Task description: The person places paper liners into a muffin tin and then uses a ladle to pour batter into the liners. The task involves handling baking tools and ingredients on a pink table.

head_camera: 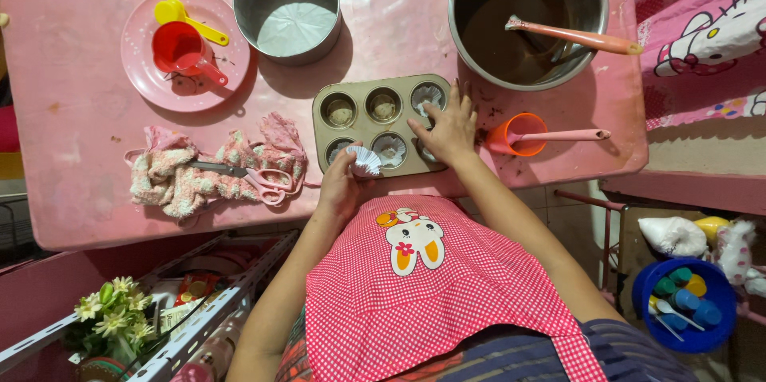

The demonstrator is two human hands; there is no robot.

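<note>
A six-cup metal muffin tin (357,95) lies near the front edge of the pink table (88,183). Some of its cups hold white paper liners. My left hand (341,183) holds a white paper cupcake liner (367,160) by the tin's near left corner. My right hand (448,128) lies on the tin's right side, fingers spread over the right cups. A large steel bowl of brown batter (511,31) with a pink spatula (582,36) stands behind my right hand.
An orange measuring cup with a pink handle (523,135) sits right of the tin. A round cake pan (289,7), a pink plate with red and yellow scoops (185,47), and a cloth with scissors (239,171) lie to the left. A shelf rack stands below.
</note>
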